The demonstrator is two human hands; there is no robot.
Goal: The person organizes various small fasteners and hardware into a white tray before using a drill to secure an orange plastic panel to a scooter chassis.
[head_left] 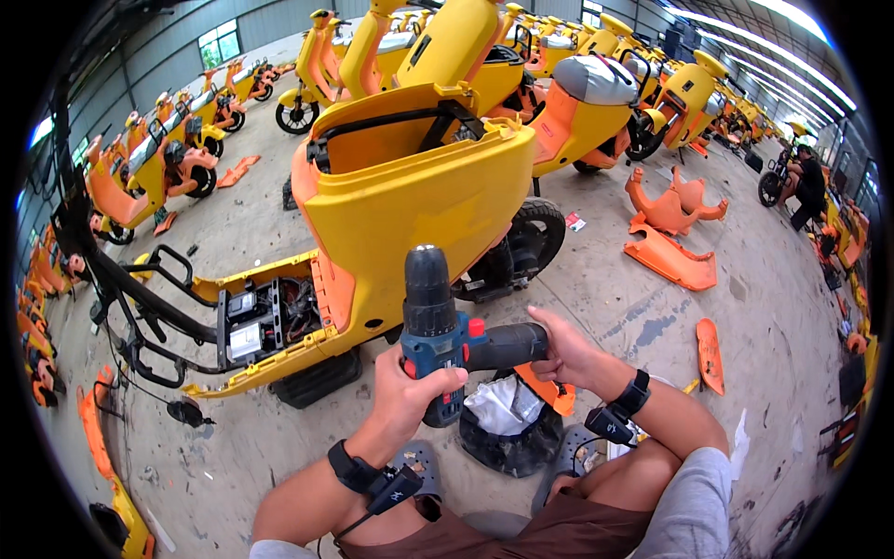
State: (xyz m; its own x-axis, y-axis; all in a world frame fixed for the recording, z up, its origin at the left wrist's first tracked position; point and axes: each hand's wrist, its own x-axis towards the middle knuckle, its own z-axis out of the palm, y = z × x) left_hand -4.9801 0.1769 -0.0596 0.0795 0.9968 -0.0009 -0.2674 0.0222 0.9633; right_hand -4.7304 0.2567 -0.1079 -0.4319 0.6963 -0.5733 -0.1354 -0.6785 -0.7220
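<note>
A blue and black cordless drill (438,328) is held up in front of me, lying on its side with its chuck pointing away. My left hand (402,389) is closed round the rear of its body, thumb across the back. My right hand (570,351) has its fingers curled at the end of the drill's black handle, thumb extended. Just beyond the drill stands a partly stripped scooter with a yellow body shell (410,210), open at the top. Its floor section (265,317) is uncovered, showing wiring and electrical modules.
A black bag-like thing with silver lining (507,415) lies between my feet. Orange panels (672,256) are scattered on the concrete floor at right, and another orange piece (98,429) lies at left. Rows of yellow scooters fill the background. A person (806,186) sits far right.
</note>
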